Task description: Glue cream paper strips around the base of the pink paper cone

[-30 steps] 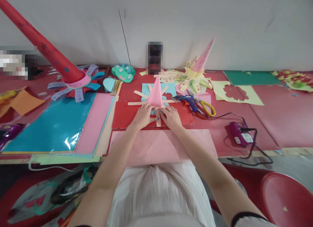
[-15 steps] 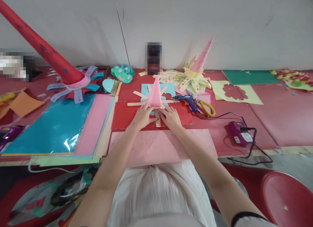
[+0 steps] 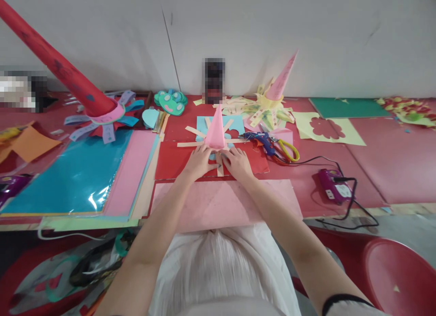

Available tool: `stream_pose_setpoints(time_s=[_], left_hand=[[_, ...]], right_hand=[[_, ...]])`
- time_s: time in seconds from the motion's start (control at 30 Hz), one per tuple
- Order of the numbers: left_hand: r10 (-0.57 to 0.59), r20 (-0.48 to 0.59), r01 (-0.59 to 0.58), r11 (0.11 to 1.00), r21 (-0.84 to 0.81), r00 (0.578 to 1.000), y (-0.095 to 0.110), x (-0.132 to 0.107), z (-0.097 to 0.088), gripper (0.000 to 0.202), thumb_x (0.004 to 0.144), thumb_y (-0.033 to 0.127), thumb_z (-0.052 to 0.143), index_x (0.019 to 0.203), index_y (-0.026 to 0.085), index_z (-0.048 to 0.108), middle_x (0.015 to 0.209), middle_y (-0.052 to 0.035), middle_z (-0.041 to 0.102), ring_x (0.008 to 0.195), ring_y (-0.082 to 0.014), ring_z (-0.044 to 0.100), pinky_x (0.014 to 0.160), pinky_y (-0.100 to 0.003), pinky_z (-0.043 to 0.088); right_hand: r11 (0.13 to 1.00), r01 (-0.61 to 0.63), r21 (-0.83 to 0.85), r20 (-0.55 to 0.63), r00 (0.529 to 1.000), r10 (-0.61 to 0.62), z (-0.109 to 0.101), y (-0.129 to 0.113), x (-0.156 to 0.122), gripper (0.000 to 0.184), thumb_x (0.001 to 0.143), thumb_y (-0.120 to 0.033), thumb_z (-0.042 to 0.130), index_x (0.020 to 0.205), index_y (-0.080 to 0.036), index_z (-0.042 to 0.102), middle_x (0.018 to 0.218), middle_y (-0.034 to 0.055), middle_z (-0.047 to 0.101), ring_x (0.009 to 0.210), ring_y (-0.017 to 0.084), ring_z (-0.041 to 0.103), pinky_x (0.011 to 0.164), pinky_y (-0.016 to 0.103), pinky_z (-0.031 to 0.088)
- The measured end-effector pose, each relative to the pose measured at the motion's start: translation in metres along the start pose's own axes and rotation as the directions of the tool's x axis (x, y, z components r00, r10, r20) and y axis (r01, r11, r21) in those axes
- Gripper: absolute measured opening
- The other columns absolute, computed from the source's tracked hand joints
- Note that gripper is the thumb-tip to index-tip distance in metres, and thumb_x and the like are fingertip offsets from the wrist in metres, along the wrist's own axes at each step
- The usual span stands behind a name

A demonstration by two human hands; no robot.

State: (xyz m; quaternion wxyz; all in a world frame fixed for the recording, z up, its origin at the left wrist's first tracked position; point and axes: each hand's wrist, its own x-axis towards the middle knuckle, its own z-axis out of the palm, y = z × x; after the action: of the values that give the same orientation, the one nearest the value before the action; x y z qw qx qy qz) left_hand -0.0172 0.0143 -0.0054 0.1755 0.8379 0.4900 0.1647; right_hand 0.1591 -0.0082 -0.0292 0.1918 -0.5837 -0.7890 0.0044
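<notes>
A pink paper cone (image 3: 215,130) stands upright before me, with pale paper strips (image 3: 189,145) spreading out from around its base. Beneath it lies a light blue paper piece (image 3: 238,121) on a red sheet (image 3: 170,160). My left hand (image 3: 199,163) is closed at the cone's lower left edge, its thumb lying by the front strip. At the lower right edge my right hand (image 3: 239,163) presses with bent fingers. The fingertips partly hide the base. Right of the hands rest a blue glue gun (image 3: 266,142) and yellow-handled scissors (image 3: 289,150).
A tall red cone (image 3: 68,71) leans at the left, above blue film-wrapped sheets (image 3: 71,180). Another pink cone (image 3: 282,82) stands behind on yellow strips. A cable runs to a purple power box (image 3: 334,185) on the right. Pink board (image 3: 225,202) lies at the front edge.
Both hands stay at the cone's base with hardly any movement. The view has shifted very slightly.
</notes>
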Motion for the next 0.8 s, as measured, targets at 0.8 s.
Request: stream_pose_setpoints(time_s=[0.8], left_hand=[[0.009,0.028,-0.009,1.0,-0.003,1.0,0.0015,-0.0016,-0.003,0.041,0.077,0.031,0.071,0.114,0.021,0.057,0.112,-0.0073,0.055,0.115,-0.0271,0.049,0.093,-0.041,0.044]], right_hand=[[1.0,0.016,0.009,0.044,0.999,-0.016,-0.0029,-0.0007,0.0006,0.031,0.094,-0.023,0.042,0.117,-0.023,0.062,0.094,0.0085,0.063,0.087,0.022,0.05,0.075,0.033,0.035]])
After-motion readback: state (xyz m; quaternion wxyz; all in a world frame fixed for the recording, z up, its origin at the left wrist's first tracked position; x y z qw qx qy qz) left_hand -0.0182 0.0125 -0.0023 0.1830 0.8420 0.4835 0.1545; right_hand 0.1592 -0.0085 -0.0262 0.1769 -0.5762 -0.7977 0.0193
